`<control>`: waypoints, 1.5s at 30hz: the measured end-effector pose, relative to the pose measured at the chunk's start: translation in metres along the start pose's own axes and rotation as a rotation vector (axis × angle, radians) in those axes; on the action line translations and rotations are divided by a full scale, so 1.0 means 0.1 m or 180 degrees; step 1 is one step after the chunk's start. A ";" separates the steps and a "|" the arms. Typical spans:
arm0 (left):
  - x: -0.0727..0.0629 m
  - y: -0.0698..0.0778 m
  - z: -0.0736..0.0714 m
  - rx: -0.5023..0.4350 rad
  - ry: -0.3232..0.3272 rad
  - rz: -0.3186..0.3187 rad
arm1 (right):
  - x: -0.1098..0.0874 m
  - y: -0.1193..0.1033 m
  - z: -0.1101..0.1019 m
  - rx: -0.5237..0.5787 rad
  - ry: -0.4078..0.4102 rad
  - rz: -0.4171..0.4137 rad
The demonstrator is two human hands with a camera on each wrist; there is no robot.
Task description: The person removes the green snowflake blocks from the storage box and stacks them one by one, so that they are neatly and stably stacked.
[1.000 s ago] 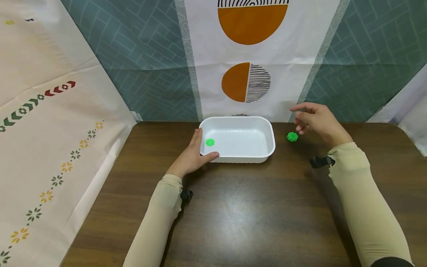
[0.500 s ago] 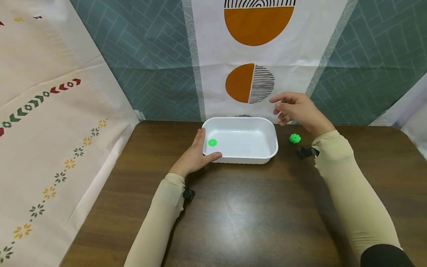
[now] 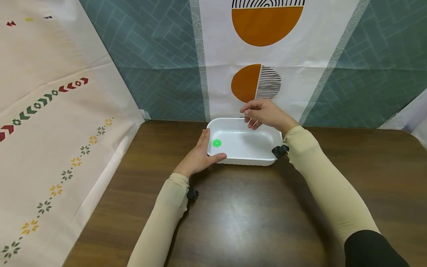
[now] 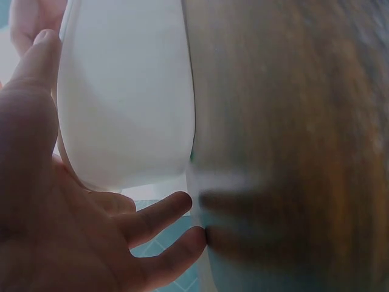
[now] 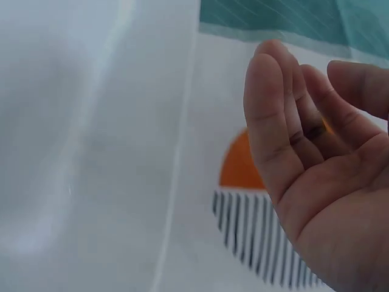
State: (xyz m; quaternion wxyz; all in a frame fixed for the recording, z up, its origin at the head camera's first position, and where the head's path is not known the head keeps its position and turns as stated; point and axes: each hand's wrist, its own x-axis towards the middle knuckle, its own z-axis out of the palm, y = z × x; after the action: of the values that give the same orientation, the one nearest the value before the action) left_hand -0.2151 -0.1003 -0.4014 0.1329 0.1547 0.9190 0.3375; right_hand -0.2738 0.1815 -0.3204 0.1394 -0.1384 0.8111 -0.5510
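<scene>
A white rectangular tray (image 3: 245, 162) stands on the table against the back wall. My left hand (image 3: 197, 158) rests at its left end, thumb along the near rim and straight fingers along the left side; in the left wrist view these fingers lie spread around the tray's end (image 4: 121, 91). One green notched, flower-shaped disc (image 3: 217, 143) lies on the tray floor at the left. Above the tray's far rim hovers my right hand (image 3: 267, 114), fingers loosely bent; nothing shows between thumb and fingers of this hand (image 5: 328, 176) in the right wrist view.
Brown wooden table (image 3: 233, 215) extends in front and to both sides. A patterned cloth (image 3: 260, 55) hangs directly behind the tray, and a cream cloth (image 3: 56, 141) borders the left edge. The right sleeve (image 3: 320, 174) crosses over the tray's right end.
My right hand has moved left from the table beside the tray to above it. The second green piece right of the tray is now hidden behind the right sleeve. My left hand stays put.
</scene>
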 end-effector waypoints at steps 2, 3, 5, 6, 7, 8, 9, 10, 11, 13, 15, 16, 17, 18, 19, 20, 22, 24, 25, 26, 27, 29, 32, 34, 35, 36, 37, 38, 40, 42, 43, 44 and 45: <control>0.01 0.02 0.00 -0.0011 -0.0009 -0.0001 | 0.09 0.00 0.07 -0.0069 -0.0088 -0.0008; 0.01 0.02 0.01 -0.0017 -0.0012 -0.0002 | 0.13 0.00 0.10 -0.0103 -0.0132 -0.0012; 0.01 0.04 0.01 -0.0015 -0.0019 0.0004 | 0.23 0.02 0.16 -0.0168 -0.0207 -0.0011; 0.02 0.04 0.01 -0.0013 -0.0025 0.0010 | 0.28 0.04 0.19 -0.0197 -0.0244 -0.0007; 0.02 0.05 0.02 -0.0008 -0.0031 0.0013 | 0.32 0.06 0.22 -0.0228 -0.0288 0.0000; 0.02 0.05 0.02 0.0005 -0.0036 0.0017 | 0.36 0.08 0.25 -0.0256 -0.0328 0.0014; 0.03 0.06 0.03 0.0019 -0.0041 0.0020 | 0.40 0.10 0.28 -0.0283 -0.0361 0.0046; 0.03 0.06 0.03 0.0036 -0.0049 0.0021 | 0.44 0.14 0.31 -0.0317 -0.0402 0.0079; 0.03 0.07 0.04 0.0043 -0.0058 0.0029 | 0.48 0.17 0.34 -0.0376 -0.0446 0.0114; 0.04 0.08 0.04 0.0059 -0.0077 0.0043 | 0.54 0.23 0.40 -0.0533 -0.0541 0.0198; 0.04 0.09 0.04 0.0054 -0.0080 0.0053 | 0.59 0.30 0.46 -0.0704 -0.0650 0.0272; 0.04 0.09 0.04 0.0042 -0.0084 0.0058 | 0.61 0.33 0.49 -0.0792 -0.0705 0.0291; 0.04 0.10 0.03 0.0030 -0.0084 0.0062 | 0.63 0.35 0.52 -0.0864 -0.0737 0.0312; 0.04 0.10 0.03 0.0019 -0.0079 0.0070 | 0.65 0.38 0.54 -0.0910 -0.0755 0.0323; 0.04 0.10 0.02 0.0007 -0.0073 0.0072 | 0.67 0.40 0.56 -0.0936 -0.0765 0.0326; 0.03 0.10 0.02 -0.0005 -0.0064 0.0072 | 0.69 0.41 0.58 -0.0966 -0.0773 0.0327; 0.02 0.09 0.00 -0.0013 -0.0052 0.0063 | 0.71 0.43 0.62 -0.1043 -0.0802 0.0330; 0.01 0.08 -0.01 -0.0009 -0.0047 0.0051 | 0.72 0.43 0.66 -0.1195 -0.0864 0.0313; 0.01 0.07 -0.01 -0.0005 -0.0051 0.0035 | 0.73 0.44 0.68 -0.1279 -0.0913 0.0297; 0.00 0.06 -0.01 -0.0004 -0.0053 0.0025 | 0.73 0.44 0.70 -0.1399 -0.0972 0.0264; 0.00 0.06 -0.01 0.0003 -0.0057 0.0027 | 0.74 0.45 0.72 -0.1527 -0.1011 0.0217; 0.00 0.05 -0.01 0.0001 -0.0055 0.0025 | 0.75 0.46 0.76 -0.1774 -0.1052 0.0101; 0.00 0.04 0.00 -0.0003 -0.0027 0.0033 | 0.75 0.47 0.82 -0.2029 -0.1055 -0.0036; 0.00 0.03 0.00 0.0000 -0.0020 0.0039 | 0.75 0.46 0.85 -0.2097 -0.1049 -0.0059; 0.00 0.03 -0.01 -0.0006 -0.0024 0.0045 | 0.75 0.46 0.86 -0.2110 -0.1050 -0.0053; 0.00 0.03 -0.01 0.0002 -0.0026 0.0046 | 0.75 0.45 0.87 -0.2130 -0.1052 -0.0056; 0.00 0.03 -0.01 0.0008 -0.0028 0.0045 | 0.75 0.45 0.88 -0.2144 -0.1052 -0.0060; 0.00 0.02 -0.01 0.0007 -0.0030 0.0050 | 0.75 0.45 0.89 -0.2142 -0.1058 -0.0061; 0.00 0.01 -0.01 -0.0001 -0.0028 0.0050 | 0.75 0.45 0.90 -0.2136 -0.1066 -0.0087; 0.00 0.00 0.00 0.0007 -0.0026 0.0035 | 0.76 0.46 0.90 -0.2109 -0.1072 -0.0105; -0.01 0.00 0.00 0.0008 -0.0024 0.0032 | 0.76 0.46 0.90 -0.2072 -0.1075 -0.0104; -0.01 0.00 0.00 0.0007 -0.0026 0.0032 | 0.76 0.47 0.90 -0.2050 -0.1072 -0.0109; -0.01 0.00 0.00 0.0011 -0.0030 0.0030 | 0.75 0.47 0.90 -0.2032 -0.1065 -0.0118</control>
State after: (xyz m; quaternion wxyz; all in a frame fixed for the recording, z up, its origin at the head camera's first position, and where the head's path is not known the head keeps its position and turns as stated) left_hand -0.2140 -0.1009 -0.4016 0.1353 0.1609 0.9182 0.3358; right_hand -0.3128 0.0928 -0.4017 0.2100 -0.2778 0.9056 -0.2421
